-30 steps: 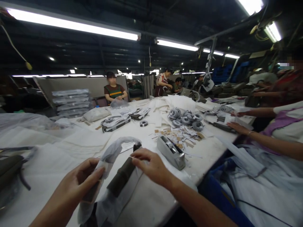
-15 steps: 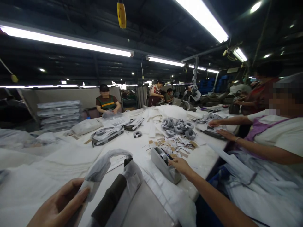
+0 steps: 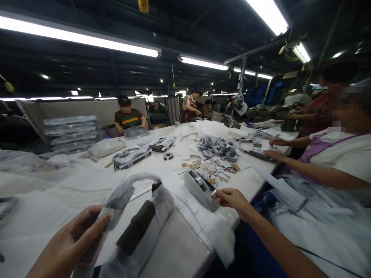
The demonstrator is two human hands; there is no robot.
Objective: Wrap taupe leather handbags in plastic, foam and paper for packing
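My left hand [image 3: 77, 237] is closed around a handle [image 3: 120, 195] wrapped in thin whitish paper, which arches up and over to the right. Beside it, a dark olive padded piece [image 3: 136, 227] shows partly inside the same white wrapping. Farther right on the table stands a grey tape dispenser [image 3: 193, 183]. At its front end, my right hand [image 3: 236, 202] pinches a short bit of clear tape, the fingertips close to the cutting edge.
White sheets [image 3: 58, 200] cover the table's left. Coiled grey straps [image 3: 217, 146] and scattered paper tags [image 3: 208, 170] lie beyond the dispenser. A co-worker's hands [image 3: 276, 150] handle a flat piece at right. Plastic-wrapped stacks [image 3: 72, 133] stand at the back left.
My right hand has moved from the dispenser's middle toward its front end and to the right. My left hand keeps its hold on the handle. The view has tilted slightly down.
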